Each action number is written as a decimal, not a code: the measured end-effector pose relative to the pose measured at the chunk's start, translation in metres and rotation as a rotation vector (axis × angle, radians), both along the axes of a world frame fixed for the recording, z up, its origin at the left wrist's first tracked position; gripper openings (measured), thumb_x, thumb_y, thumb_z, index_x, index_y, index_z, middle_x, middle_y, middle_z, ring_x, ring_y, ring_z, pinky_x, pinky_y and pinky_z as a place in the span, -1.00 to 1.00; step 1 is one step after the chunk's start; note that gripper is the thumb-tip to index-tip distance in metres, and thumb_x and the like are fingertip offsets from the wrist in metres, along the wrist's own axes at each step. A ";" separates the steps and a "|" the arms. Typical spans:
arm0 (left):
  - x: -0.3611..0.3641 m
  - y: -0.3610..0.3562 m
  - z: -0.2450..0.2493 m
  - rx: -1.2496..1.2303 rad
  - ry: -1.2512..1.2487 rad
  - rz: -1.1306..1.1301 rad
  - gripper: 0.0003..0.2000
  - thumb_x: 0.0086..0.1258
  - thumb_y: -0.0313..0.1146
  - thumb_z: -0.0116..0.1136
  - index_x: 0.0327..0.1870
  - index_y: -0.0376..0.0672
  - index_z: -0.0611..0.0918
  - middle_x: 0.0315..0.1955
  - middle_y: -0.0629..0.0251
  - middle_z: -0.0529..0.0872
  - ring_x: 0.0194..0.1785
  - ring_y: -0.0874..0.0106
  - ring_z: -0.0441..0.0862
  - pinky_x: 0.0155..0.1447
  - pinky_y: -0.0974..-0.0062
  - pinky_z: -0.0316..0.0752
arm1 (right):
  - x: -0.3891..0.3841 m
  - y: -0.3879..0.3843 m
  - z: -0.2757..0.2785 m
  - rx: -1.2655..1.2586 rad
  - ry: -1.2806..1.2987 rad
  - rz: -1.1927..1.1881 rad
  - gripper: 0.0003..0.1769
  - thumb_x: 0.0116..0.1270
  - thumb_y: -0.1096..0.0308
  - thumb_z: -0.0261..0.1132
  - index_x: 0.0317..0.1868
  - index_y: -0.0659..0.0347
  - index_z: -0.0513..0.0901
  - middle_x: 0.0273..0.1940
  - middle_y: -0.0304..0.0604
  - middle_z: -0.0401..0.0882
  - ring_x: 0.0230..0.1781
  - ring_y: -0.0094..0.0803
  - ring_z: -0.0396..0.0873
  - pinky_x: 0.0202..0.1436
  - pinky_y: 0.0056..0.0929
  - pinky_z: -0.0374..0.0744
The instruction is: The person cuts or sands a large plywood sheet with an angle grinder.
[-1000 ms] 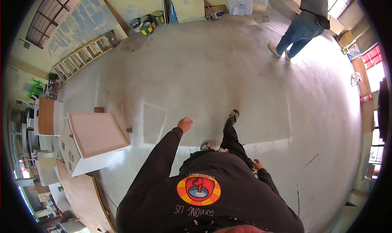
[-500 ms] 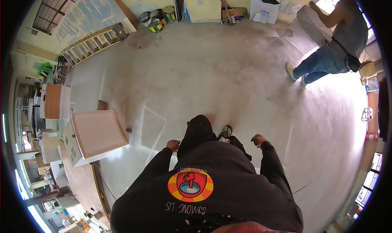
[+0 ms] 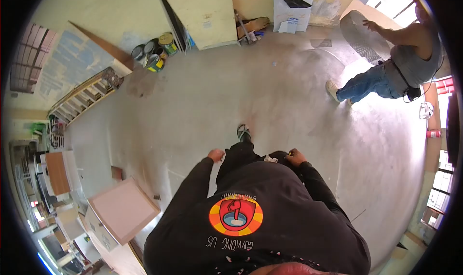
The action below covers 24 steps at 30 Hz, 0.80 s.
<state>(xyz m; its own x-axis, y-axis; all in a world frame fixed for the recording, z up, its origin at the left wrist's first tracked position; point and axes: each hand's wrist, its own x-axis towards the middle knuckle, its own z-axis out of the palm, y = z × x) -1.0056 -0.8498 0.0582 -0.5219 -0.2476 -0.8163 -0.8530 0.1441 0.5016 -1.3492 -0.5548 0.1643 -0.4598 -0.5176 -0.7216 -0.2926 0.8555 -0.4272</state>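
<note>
My left hand (image 3: 216,155) hangs beside my left thigh, its fingers loosely bent and nothing visible in them. On the other side, my right hand (image 3: 296,157) is curled in front of my right thigh. A small yellow spot shows at its fingers, too small to name. Between the hands, a crumpled whitish cloth-like piece (image 3: 271,159) shows at the front of my dark trousers (image 3: 236,159). One sandalled foot (image 3: 243,130) is out ahead on the grey floor (image 3: 202,96).
A person (image 3: 410,58) at the upper right stands by a curved grey sheet (image 3: 364,36). Paint cans (image 3: 155,61) and a ladder (image 3: 86,96) stand along the far wall. A pale box-like panel (image 3: 124,210) is at the left, near a small brown block (image 3: 116,172).
My view has shifted and turned a little. My other foot is now forward, and my right hand has swung in toward my thigh. The person at the right has lowered an arm slightly.
</note>
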 end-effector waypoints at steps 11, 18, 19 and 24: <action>-0.301 -0.165 0.175 0.408 0.384 0.174 -0.54 0.42 -0.04 0.05 0.23 -0.06 0.39 -0.01 0.31 0.53 0.03 0.42 0.50 0.08 0.33 0.42 | -0.090 -0.181 0.072 -0.480 -0.659 -0.797 -0.49 0.23 0.08 0.24 0.12 0.17 0.44 -0.18 -0.16 0.50 -0.31 -0.32 0.53 -0.28 -0.37 0.51; -0.407 -0.168 0.189 0.569 0.225 0.368 -0.64 0.44 -0.07 0.03 0.13 -0.06 0.43 -0.11 0.38 0.54 -0.07 0.48 0.54 0.02 0.37 0.47 | -0.152 -0.294 0.052 -0.632 -0.458 -0.323 -0.30 0.12 0.11 0.35 0.21 0.24 0.34 -0.03 -0.02 0.53 -0.02 -0.22 0.52 0.07 -0.32 0.48; -0.411 -0.172 0.191 0.613 0.159 0.437 -0.64 0.44 -0.07 0.03 0.11 -0.06 0.43 -0.14 0.39 0.55 -0.11 0.49 0.55 -0.01 0.42 0.48 | -0.161 -0.309 0.068 -0.632 -0.468 -0.341 -0.30 0.12 0.11 0.35 0.21 0.24 0.34 -0.03 -0.02 0.53 -0.02 -0.22 0.52 0.07 -0.32 0.48; -0.446 -0.212 0.182 0.987 0.230 0.637 -0.62 0.38 -0.13 0.16 0.04 -0.19 0.44 -0.18 0.28 0.63 -0.14 0.41 0.63 -0.11 0.39 0.56 | -0.225 -0.373 0.106 -0.691 -0.170 0.133 -0.14 -0.05 0.13 0.50 0.24 0.23 0.32 0.05 0.10 0.48 0.08 -0.06 0.49 0.12 -0.27 0.46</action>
<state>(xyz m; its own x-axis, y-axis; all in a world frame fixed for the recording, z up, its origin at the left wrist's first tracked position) -1.4512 -1.0621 0.2406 -0.6914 0.1663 -0.7031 -0.5069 -0.8051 0.3081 -1.5739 -0.9276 0.2703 -0.2718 -0.9252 -0.2648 -0.2569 0.3350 -0.9065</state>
